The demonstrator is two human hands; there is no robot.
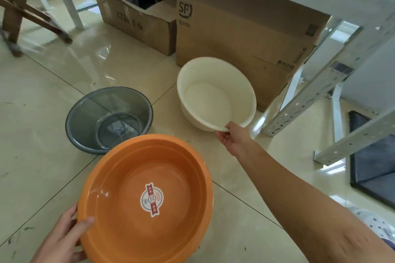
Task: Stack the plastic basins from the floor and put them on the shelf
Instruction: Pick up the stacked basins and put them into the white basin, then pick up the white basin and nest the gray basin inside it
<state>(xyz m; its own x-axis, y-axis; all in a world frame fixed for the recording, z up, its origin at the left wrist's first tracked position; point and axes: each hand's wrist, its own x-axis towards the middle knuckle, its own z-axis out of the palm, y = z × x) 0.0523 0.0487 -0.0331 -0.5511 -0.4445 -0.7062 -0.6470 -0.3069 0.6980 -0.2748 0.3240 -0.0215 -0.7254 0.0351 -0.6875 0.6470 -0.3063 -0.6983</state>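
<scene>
fingers of the left hand (62, 239) are closed on the near rim of the orange basin (147, 200), with the thumb laid over the edge. the orange basin is held low and close to the body, and a round sticker (151, 198) is seen on its bottom. just past it, the clear grey basin (109, 119) is left sitting on the shiny tiled floor (42, 134), and it is not touched by anything. further to the right, the white basin (215, 94) is tipped up on its side next to a big cardboard box (241, 34). its near rim is pinched by the right hand (232, 139), with the arm stretched far out. on the far right, the metal shelf (350, 57) is seen, with its slanted posts full of holes.

nothing is stacked yet, so the job is judged to be only just begun.

some things could go wrong from here. the white basin is held only by a small pinch at the edge, so it could slip and be dropped on the hard floor. the floor looks shiny, so a dropped basin could slide away. the orange basin is held by one side only, so it could tilt and be lost. the shelf posts could be bumped when the stack is lifted.
</scene>
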